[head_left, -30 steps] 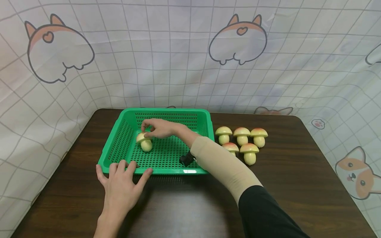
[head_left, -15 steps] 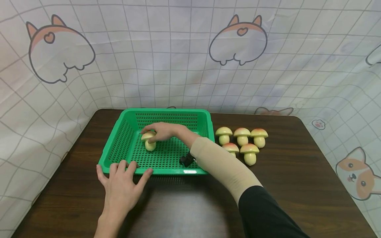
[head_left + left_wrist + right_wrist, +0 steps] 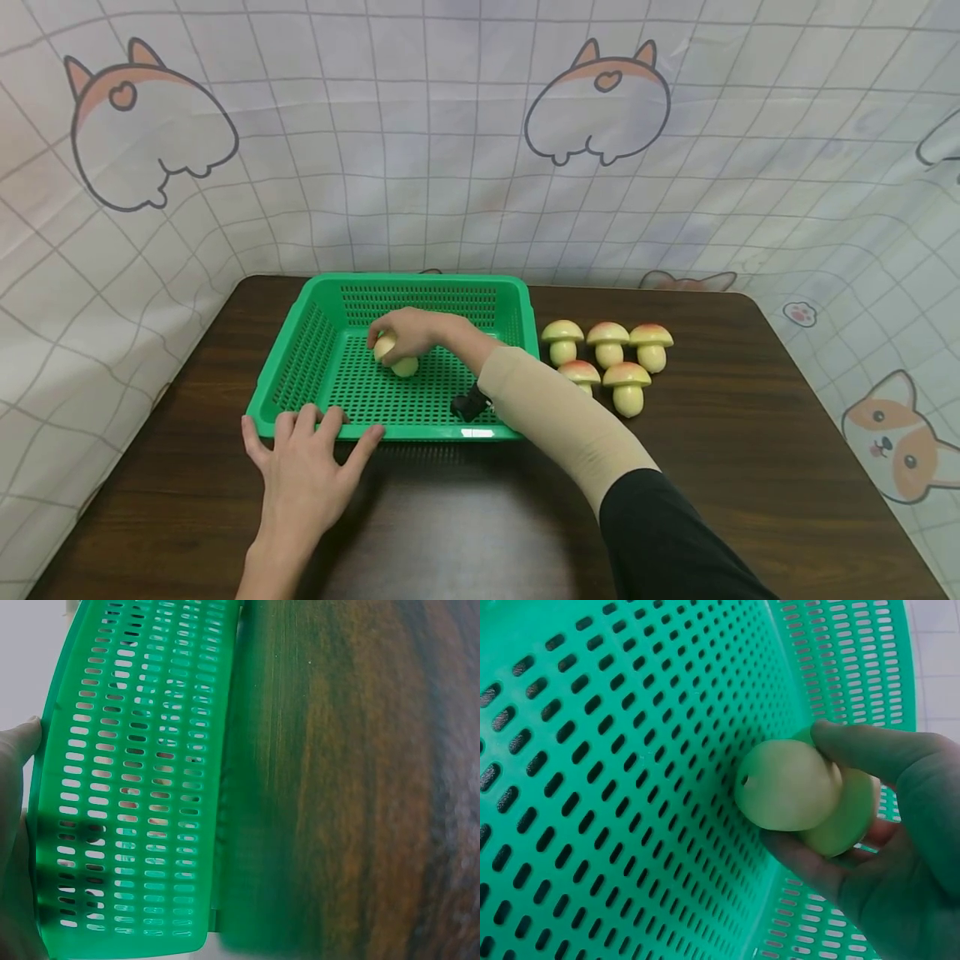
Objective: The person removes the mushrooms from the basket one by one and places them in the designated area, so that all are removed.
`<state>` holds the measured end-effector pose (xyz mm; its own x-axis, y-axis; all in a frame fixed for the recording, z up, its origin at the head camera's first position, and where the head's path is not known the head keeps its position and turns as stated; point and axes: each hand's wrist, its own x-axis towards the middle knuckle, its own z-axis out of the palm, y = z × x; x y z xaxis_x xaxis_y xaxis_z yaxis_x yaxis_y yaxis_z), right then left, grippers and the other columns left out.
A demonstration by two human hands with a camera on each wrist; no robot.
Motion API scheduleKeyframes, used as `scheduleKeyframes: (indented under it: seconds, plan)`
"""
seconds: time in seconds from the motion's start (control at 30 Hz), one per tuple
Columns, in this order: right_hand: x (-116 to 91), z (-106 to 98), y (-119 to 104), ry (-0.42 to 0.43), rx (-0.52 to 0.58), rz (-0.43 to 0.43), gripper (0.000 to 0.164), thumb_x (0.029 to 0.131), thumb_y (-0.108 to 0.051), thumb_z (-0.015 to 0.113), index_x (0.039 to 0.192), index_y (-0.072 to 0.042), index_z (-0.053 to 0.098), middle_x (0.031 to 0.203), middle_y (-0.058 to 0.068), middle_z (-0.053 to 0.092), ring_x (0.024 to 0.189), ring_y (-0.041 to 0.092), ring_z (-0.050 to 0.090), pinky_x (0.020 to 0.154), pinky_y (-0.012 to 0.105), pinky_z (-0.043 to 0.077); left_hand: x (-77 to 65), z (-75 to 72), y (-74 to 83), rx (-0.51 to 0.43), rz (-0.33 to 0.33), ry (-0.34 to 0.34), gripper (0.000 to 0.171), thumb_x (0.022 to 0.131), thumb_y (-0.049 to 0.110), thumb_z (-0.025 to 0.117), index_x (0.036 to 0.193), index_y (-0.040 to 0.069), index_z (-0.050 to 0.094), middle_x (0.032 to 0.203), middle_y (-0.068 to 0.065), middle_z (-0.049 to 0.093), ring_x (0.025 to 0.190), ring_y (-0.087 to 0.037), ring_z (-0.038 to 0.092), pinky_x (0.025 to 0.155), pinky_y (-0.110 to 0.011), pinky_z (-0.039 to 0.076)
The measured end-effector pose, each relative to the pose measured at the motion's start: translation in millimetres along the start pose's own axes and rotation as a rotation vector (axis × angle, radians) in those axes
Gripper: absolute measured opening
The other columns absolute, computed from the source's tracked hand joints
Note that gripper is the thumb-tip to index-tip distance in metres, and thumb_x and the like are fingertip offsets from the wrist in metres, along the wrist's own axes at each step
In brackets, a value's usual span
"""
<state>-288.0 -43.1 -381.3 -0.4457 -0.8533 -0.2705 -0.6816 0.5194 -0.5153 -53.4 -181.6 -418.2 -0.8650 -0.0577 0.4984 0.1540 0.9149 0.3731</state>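
Observation:
A green plastic basket [image 3: 315, 431] with slotted walls stands at the left of the table. Inside it, my right hand [image 3: 414, 330] grips a pale yellow toy mushroom [image 3: 406, 367] by its cap. The right wrist view shows the mushroom [image 3: 787, 784] with its rounded stem facing the camera, close over the basket floor, thumb and fingers on either side of the cap. My left hand [image 3: 303, 479] holds the basket's near rim at its left corner, fingers bent over the edge. Only part of the left hand [image 3: 16, 825] shows in its wrist view, beside the rim.
Several more toy mushrooms [image 3: 627, 388] with reddish-yellow caps stand in two rows right of the basket. A small black object [image 3: 470, 403] shows by the right wrist, over the basket. Behind the dark wooden table [image 3: 720, 467] hangs a white gridded cloth [image 3: 450, 167].
Within the basket, my right hand has shifted the mushroom to the right and tilted it, its stem now pointing right. My left hand stays on the rim.

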Motion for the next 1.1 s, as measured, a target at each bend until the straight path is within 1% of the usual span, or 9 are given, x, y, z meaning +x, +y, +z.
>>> scheduleKeyframes:
  seconds: [0.2, 0.47, 0.73, 0.87, 1.1]
  plan:
    - [-0.5, -0.4, -2.2, 0.031, 0.017, -0.005, 0.038, 0.1, -0.021, 0.07, 0.136, -0.011, 0.063, 0.129, 0.009, 0.059, 0.103, 0.019, 0.059, 0.082, 0.031, 0.051, -1.1, 0.6, 0.0, 0.002, 0.002, 0.006, 0.053, 0.093, 0.057, 0.068, 0.098, 0.004, 0.068, 0.095, -0.015, 0.059, 0.101, -0.045, 0.049, 0.106, -0.081, -0.002]
    - [-3.3, -2.7, -7.2, 0.05, 0.041, -0.027, 0.038, 0.1, -0.021, 0.069, 0.136, -0.01, 0.063, 0.128, 0.007, 0.059, 0.104, 0.019, 0.058, 0.081, 0.03, 0.051, -1.4, 1.3, -1.6, 0.01, 0.002, 0.001, 0.054, 0.093, 0.057, 0.067, 0.099, 0.004, 0.068, 0.096, -0.016, 0.06, 0.103, -0.046, 0.049, 0.107, -0.08, -0.004]
    - [-13.1, -8.4, -8.3, 0.079, 0.043, -0.016, 0.037, 0.099, -0.024, 0.07, 0.134, -0.013, 0.064, 0.126, 0.004, 0.061, 0.103, 0.017, 0.058, 0.081, 0.03, 0.051, -0.8, 1.6, -1.5, 0.005, 0.006, 0.003, 0.054, 0.094, 0.057, 0.067, 0.1, 0.003, 0.069, 0.097, -0.016, 0.06, 0.101, -0.046, 0.049, 0.107, -0.08, -0.004]
    - [-18.7, -12.8, -8.7, 0.094, 0.061, -0.021, 0.035, 0.1, -0.024, 0.068, 0.134, -0.013, 0.064, 0.127, 0.005, 0.061, 0.104, 0.018, 0.058, 0.081, 0.031, 0.051, -0.1, 0.3, -2.2, 0.006, -0.002, -0.004, 0.055, 0.093, 0.057, 0.067, 0.1, 0.003, 0.069, 0.098, -0.018, 0.06, 0.101, -0.048, 0.048, 0.106, -0.081, -0.005]
    - [-28.7, -19.0, -7.7, 0.101, 0.073, -0.027, 0.034, 0.1, -0.025, 0.068, 0.133, -0.016, 0.064, 0.128, 0.005, 0.061, 0.104, 0.019, 0.059, 0.08, 0.03, 0.051, 0.0, 0.5, -0.4, 0.002, 0.0, -0.005, 0.052, 0.094, 0.056, 0.068, 0.098, 0.004, 0.067, 0.095, -0.016, 0.059, 0.101, -0.046, 0.048, 0.106, -0.081, -0.005]
